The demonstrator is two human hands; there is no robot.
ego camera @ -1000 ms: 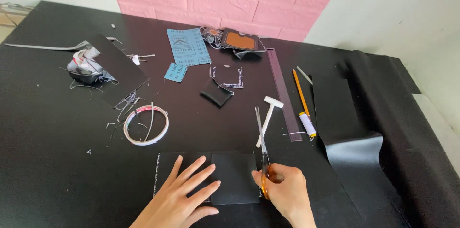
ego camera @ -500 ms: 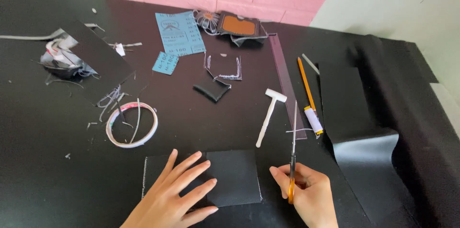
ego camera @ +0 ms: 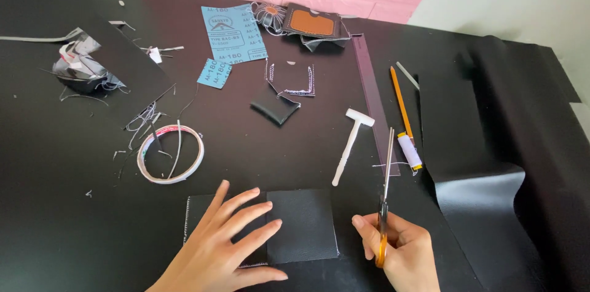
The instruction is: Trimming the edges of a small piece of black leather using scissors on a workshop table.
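Left hand (ego camera: 224, 243) flat, fingers spread, pinning black leather piece (ego camera: 295, 224) at 6 o'clock on table (ego camera: 74, 218). Right hand (ego camera: 402, 255) clamped on orange-handled scissors (ego camera: 385, 200), blades together, pointing 12, just right of piece. Risk: piece slipping under palm, skewing cut; tips near white-handled tool (ego camera: 350, 144).

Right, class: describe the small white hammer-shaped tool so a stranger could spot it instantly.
Start at the black table and find the long dark ruler running down from the pink wall. Just left of its lower end lies the white tool, slanted, head uppermost. Unlike the orange pencil and the scissors nearby, it is all white and T-shaped.
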